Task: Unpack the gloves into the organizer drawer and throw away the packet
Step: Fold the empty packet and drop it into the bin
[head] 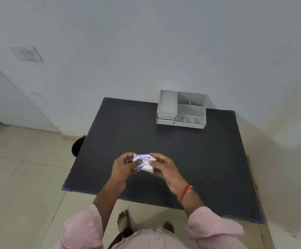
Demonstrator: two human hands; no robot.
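Observation:
A small white packet with blue print [143, 163] is held above the near part of the black table [164, 144]. My left hand [123, 167] pinches its left side and my right hand [165, 168] pinches its right side, crumpling it between them. No gloves show outside the packet. The grey organizer [181, 109] stands at the table's far edge by the wall; two small drawers [166, 118] at its lower left front are closed, and open compartments fill its top and right part.
A dark round object [77, 147] sits on the floor just left of the table. The white wall rises right behind the organizer. Beige tiled floor surrounds the table, with my bare feet below its near edge.

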